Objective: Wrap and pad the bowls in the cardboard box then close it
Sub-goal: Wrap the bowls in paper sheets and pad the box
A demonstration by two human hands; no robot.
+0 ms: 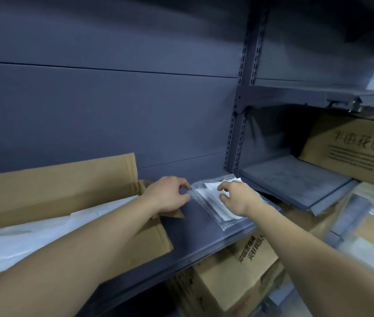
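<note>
A flat stack of clear bubble wrap (206, 197) with a white sheet on top lies on the grey shelf (204, 239). My left hand (170, 193) pinches the stack's left corner between thumb and fingers. My right hand (236, 197) is curled over the right side, fingertips on the white sheet. To the left stands an open cardboard box (51, 184), its back flap upright, with white padding (32, 234) inside. No bowls are visible.
A slotted shelf upright (238, 133) rises just behind the bubble wrap. A lower grey shelf (296, 179) and a printed carton (350, 152) sit to the right. More cartons (234, 275) stand under the shelf.
</note>
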